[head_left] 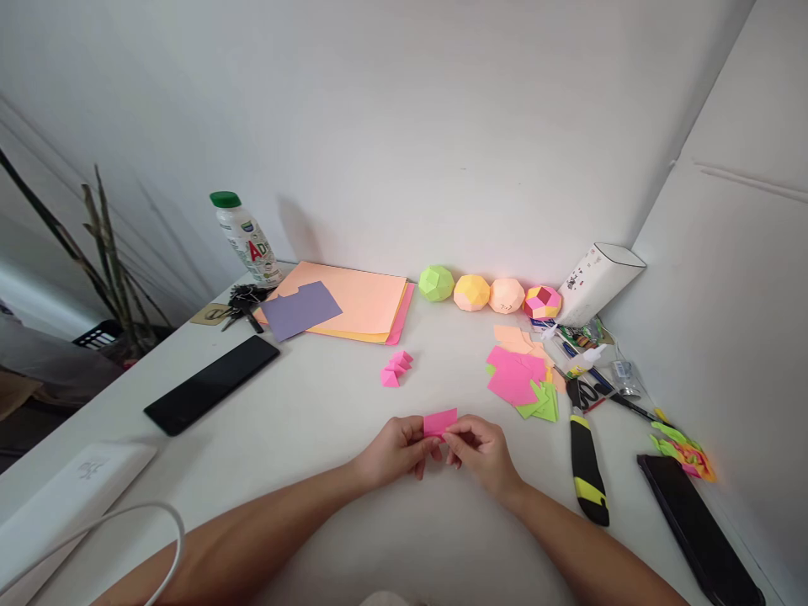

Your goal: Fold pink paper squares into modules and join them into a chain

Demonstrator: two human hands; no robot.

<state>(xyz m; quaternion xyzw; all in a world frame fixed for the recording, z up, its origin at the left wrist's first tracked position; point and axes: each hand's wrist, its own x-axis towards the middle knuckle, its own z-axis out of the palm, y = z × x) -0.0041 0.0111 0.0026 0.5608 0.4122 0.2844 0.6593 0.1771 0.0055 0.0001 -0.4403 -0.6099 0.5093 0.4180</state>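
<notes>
A small pink piece of paper (440, 421) is held up over the white table between my two hands. My left hand (401, 446) pinches its left end, and my right hand (478, 450) grips the right end and lower edge with thumb and fingers. The lower part of the paper is partly hidden by the fingertips. Just beyond the hands lie several small folded pink paper pieces (396, 369) in a short row. To the right rests a pile of pink paper pieces (514, 376), with green paper pieces (544, 402) under it.
Paper balls stand along the wall: a green ball (436, 284) and several others. Peach sheets (359, 295) and a purple sheet (303, 310) lie back left, near a bottle (247, 240). A utility knife (587, 463) lies right, a black phone (213, 385) left, a white cable (177, 522) front left.
</notes>
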